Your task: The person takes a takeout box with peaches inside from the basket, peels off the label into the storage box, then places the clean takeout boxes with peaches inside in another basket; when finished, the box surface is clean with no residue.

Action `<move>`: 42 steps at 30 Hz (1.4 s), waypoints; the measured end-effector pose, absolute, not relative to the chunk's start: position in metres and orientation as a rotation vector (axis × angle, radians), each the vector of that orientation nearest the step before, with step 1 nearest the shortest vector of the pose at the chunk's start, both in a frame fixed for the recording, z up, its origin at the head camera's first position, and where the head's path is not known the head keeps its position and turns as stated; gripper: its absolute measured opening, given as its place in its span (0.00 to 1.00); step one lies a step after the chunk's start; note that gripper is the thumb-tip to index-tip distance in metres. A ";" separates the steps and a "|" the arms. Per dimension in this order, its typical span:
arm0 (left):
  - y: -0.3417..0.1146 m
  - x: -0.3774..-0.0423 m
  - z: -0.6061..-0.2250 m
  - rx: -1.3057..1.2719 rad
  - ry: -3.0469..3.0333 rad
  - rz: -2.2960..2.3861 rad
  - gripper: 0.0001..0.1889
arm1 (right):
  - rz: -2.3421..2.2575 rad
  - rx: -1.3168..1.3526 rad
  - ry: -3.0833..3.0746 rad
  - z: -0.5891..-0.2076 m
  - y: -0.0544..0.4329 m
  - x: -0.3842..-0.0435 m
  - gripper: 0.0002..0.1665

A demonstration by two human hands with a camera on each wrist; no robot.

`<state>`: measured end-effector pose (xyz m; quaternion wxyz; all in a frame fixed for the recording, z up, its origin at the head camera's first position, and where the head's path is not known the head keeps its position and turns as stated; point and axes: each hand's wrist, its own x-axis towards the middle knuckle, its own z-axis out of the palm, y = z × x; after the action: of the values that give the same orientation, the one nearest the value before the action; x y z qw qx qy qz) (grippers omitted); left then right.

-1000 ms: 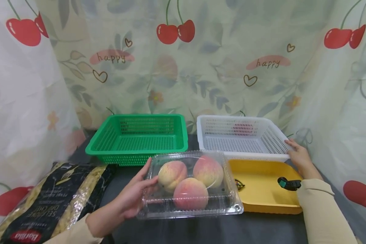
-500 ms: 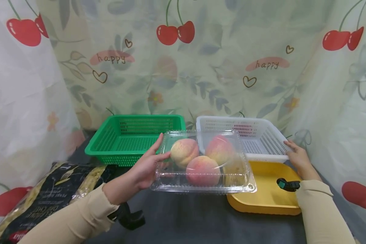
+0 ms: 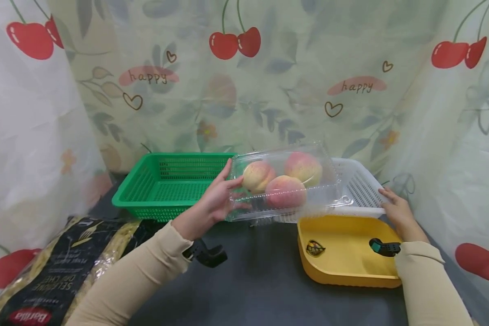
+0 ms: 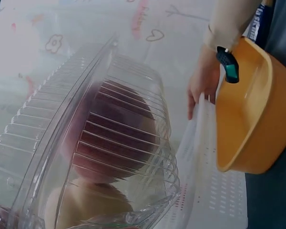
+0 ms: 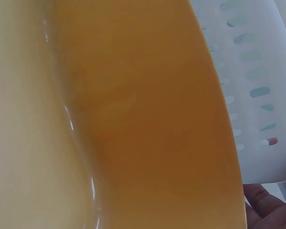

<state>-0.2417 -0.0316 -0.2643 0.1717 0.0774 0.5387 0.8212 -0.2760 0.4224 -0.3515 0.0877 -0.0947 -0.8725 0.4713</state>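
Note:
My left hand (image 3: 216, 199) grips the left end of a clear plastic clamshell box (image 3: 330, 181), thumb on top and fingers below. Inside the box sit three peaches (image 3: 286, 192), blushed pink and yellow. The box is tilted, raised over the front of a white perforated basket (image 3: 364, 188), and hides much of it. At that basket's right end, my right hand (image 3: 401, 215) holds the rim. In the right wrist view, curled fingers (image 5: 267, 205) show beside the white basket's corner. The left wrist view has the clamshell box (image 4: 43, 124) large in front, with the right hand (image 4: 205, 81) beyond.
Just in front of the white basket stands a yellow tray (image 3: 350, 276) with a small dark sticker (image 3: 315, 248) inside. A green perforated basket (image 3: 146, 206) is at the back left. A bag of pasta (image 3: 65, 267) lies at the front left. Printed curtains (image 3: 236, 104) enclose the dark table.
My left hand has carried the clamshell box of peaches up, back and to the right, from above the table to over the white basket. The right hand has stayed at the basket's rim.

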 end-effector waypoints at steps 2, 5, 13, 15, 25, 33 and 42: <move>-0.025 -0.248 -0.267 0.203 1.505 2.352 0.37 | 1.418 -0.275 -2.600 -0.352 0.422 -0.276 0.32; -0.014 -0.258 -0.269 0.180 1.462 2.385 0.37 | 1.439 -0.259 -2.597 -0.353 0.422 -0.275 0.32; 0.022 -0.284 -0.276 0.151 1.468 2.427 0.38 | 1.437 -0.289 -2.587 -0.351 0.422 -0.273 0.32; 0.034 -0.288 -0.280 0.146 1.472 2.429 0.38 | 1.440 -0.293 -2.592 -0.353 0.423 -0.274 0.32; 0.068 -0.312 -0.281 0.089 1.379 2.449 0.38 | 1.424 -0.330 -2.586 -0.354 0.424 -0.277 0.32; 0.076 -0.330 -0.277 -0.010 1.487 2.444 0.38 | 1.437 -0.320 -2.578 -0.353 0.425 -0.277 0.32; 0.080 -0.333 -0.284 -0.051 1.555 2.433 0.38 | 1.434 -0.336 -2.568 -0.352 0.425 -0.275 0.32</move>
<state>-0.3326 0.0804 -0.2836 0.1264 -0.0177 0.5339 0.8358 -0.2747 0.4250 -0.3516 0.0904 -0.1131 -0.8639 0.4824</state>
